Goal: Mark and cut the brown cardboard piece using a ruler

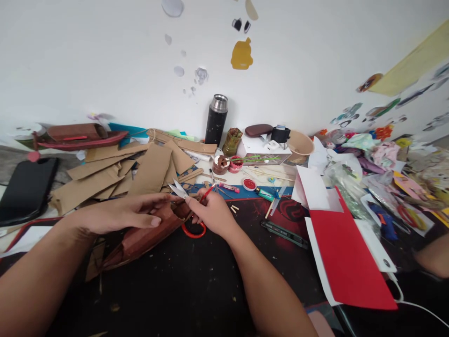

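A reddish-brown cardboard model boat (150,236) lies slantwise over the black mat, its pointed end toward the lower left. My left hand (122,213) grips it from above, thumb on the near side and fingers along the far edge. My right hand (212,210) is closed on a pair of scissors (180,189) at the boat's right end. The blades are spread and point up to the left. One red handle loop hangs below my hand, which partly hides the other. Whether the blades touch the boat I cannot tell.
Cardboard strips (149,168) are piled behind my left hand. Another model boat (80,135) stands at the back left, above a black phone (28,189). A thermos (216,120), paint jars (220,164), a utility knife (284,233) and red paper (351,257) lie farther right. Another person's arm (435,256) shows at the right edge.
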The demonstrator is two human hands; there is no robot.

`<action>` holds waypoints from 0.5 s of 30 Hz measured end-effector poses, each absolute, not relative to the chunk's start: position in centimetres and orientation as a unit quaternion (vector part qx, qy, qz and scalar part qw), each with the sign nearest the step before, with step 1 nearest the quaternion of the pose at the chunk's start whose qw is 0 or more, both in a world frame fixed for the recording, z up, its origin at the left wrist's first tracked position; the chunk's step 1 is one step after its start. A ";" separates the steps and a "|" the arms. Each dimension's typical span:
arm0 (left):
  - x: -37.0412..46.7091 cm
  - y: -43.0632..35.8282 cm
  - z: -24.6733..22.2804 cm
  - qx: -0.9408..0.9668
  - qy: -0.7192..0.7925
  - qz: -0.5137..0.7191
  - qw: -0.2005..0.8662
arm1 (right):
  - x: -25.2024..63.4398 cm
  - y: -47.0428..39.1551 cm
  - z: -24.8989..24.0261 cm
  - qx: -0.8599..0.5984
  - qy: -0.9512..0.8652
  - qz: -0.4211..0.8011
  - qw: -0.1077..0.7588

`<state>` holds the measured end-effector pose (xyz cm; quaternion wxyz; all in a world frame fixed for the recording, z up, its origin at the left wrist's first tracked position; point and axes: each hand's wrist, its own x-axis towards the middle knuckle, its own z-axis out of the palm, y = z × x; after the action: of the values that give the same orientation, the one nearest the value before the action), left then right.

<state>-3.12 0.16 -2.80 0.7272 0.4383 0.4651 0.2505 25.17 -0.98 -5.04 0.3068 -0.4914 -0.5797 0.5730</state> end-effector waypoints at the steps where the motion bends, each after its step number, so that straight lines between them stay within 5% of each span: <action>1: -3.1 0.1 -3.0 0.436 0.464 0.257 0.727 | 25.2 -1.0 -5.0 -0.491 -0.582 0.571 0.307; 15: -2.6 -0.3 -2.7 0.358 0.517 0.332 0.704 | 25.1 -0.7 -4.4 -0.455 -0.529 0.598 0.395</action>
<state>-2.57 -0.32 -2.69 0.7036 0.3580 0.5165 0.3317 25.07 -0.71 -4.44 0.3952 -0.4545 -0.5289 0.5979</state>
